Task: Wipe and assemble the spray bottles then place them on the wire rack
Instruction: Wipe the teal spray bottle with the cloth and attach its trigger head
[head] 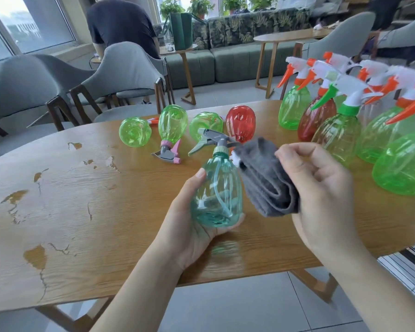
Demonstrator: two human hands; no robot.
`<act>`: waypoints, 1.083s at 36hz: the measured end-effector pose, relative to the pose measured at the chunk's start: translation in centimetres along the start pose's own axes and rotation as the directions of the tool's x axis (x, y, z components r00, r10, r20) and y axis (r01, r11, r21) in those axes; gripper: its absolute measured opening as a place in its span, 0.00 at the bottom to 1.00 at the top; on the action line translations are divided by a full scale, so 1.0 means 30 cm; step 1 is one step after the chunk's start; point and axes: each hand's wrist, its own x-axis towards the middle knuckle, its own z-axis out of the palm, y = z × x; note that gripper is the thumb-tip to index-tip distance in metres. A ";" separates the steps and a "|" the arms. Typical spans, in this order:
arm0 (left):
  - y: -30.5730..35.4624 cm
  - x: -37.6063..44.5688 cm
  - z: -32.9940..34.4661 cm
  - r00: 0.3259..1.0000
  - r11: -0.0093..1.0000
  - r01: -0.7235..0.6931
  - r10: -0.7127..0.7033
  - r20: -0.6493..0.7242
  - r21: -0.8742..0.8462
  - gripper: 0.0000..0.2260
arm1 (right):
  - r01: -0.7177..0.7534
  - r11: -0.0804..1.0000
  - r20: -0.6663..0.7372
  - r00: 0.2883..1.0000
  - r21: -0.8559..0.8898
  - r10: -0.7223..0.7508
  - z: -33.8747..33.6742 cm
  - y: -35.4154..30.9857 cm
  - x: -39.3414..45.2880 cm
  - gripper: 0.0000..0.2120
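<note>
My left hand [189, 226] grips a teal spray bottle [217, 188] with a grey trigger head, held upright above the wooden table [82, 200]. My right hand [321, 188] holds a folded grey cloth [266, 178] against the bottle's right side and neck. Behind them lie several bottles on their sides: a green bottle [135, 131], a green bottle with a pink and grey head [171, 125], another green bottle [205, 124] and a red bottle [240, 123]. At the right stand several assembled bottles, green [294, 106] and red [315, 121], with white and orange heads.
The wire rack's edge [412, 262] shows at the lower right beside the table. Grey chairs [127, 73] stand behind the table on the left. A person [120, 25] sits at the back with a green sofa [235, 61] and a small table [283, 38] beyond.
</note>
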 end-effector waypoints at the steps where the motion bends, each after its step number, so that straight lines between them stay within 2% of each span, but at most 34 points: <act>1: -0.001 0.000 -0.001 1.000 1.000 0.007 -0.007 -0.009 0.001 0.29 | 0.006 1.000 -0.013 1.000 0.029 -0.005 0.004 -0.006 0.002 0.11; 4: -0.006 0.001 0.002 0.999 0.999 0.016 -0.015 -0.034 0.035 0.28 | -0.029 0.980 0.011 1.000 0.198 0.027 0.017 -0.017 -0.004 0.03; 8: -0.012 0.001 0.011 1.000 0.990 0.012 -0.009 -0.026 0.143 0.22 | -0.122 0.959 0.077 0.991 0.257 0.105 0.053 -0.009 -0.025 0.06; 9: -0.014 -0.001 0.013 1.000 0.987 0.006 -0.003 -0.022 0.159 0.21 | -0.131 0.968 0.102 0.989 0.212 0.112 0.053 -0.002 -0.026 0.07; 11: -0.013 -0.005 0.017 1.000 0.986 -0.009 0.009 -0.004 0.166 0.20 | -0.049 0.998 0.153 0.987 -0.048 0.056 0.034 0.018 -0.021 0.05; 13: -0.010 -0.008 0.016 1.000 0.987 -0.025 0.024 0.007 0.159 0.21 | 0.093 0.937 0.215 0.976 -0.337 -0.019 0.016 0.019 -0.011 0.05; 15: -0.008 -0.007 0.010 0.999 0.987 -0.041 0.043 -0.007 0.153 0.24 | 0.161 0.872 0.258 0.965 -0.463 -0.041 0.008 0.011 -0.004 0.04; 17: -0.008 -0.005 0.008 0.998 0.987 -0.053 0.058 -0.030 0.153 0.27 | 0.181 0.843 0.285 0.958 -0.506 -0.035 0.003 0.005 -0.005 0.04; 21: -0.013 -0.002 0.007 0.995 0.978 -0.081 0.090 -0.039 0.191 0.27 | 0.131 0.840 0.285 0.958 -0.527 0.029 -0.006 0.005 -0.006 0.16; 23: -0.014 -0.002 0.005 0.993 0.975 -0.093 0.105 -0.053 0.200 0.28 | 0.064 0.829 0.282 0.952 -0.556 0.116 -0.005 0.007 -0.002 0.22; 27: -0.013 -0.005 0.001 0.992 0.975 -0.093 0.108 -0.062 0.201 0.27 | -0.071 0.809 0.317 0.897 -0.583 0.307 -0.013 0.012 0.016 0.30; 29: -0.010 -0.005 0.000 0.993 0.975 -0.090 0.103 -0.057 0.202 0.26 | -0.174 0.855 0.336 0.867 -0.489 0.369 -0.018 -0.001 0.027 0.30; 31: -0.009 -0.004 0.003 0.994 0.977 -0.084 0.096 -0.052 0.198 0.27 | -0.343 0.909 0.364 0.836 -0.237 0.410 -0.018 -0.015 0.036 0.31; 32: -0.009 -0.002 0.003 0.995 0.978 -0.076 0.088 -0.053 0.194 0.28 | -0.432 0.900 0.386 0.821 -0.063 0.421 -0.018 -0.023 0.039 0.31; 34: -0.015 0.003 0.001 0.995 0.980 -0.065 0.077 -0.056 0.188 0.30 | -0.536 0.797 0.450 0.806 0.278 0.385 -0.018 -0.041 0.044 0.30; 36: -0.019 0.006 0.001 0.996 0.980 -0.056 0.067 -0.051 0.189 0.29 | -0.576 0.634 0.523 0.798 0.517 0.299 -0.014 -0.070 0.045 0.24; 38: -0.020 0.007 0.005 0.998 0.981 -0.040 0.048 -0.037 0.192 0.26 | -0.621 0.452 0.630 0.761 0.640 0.154 -0.002 -0.092 0.043 0.11; 39: -0.021 0.006 0.007 0.999 0.980 -0.032 0.039 -0.032 0.194 0.26 | -0.649 0.369 0.665 0.740 0.665 0.101 0.011 -0.101 0.043 0.10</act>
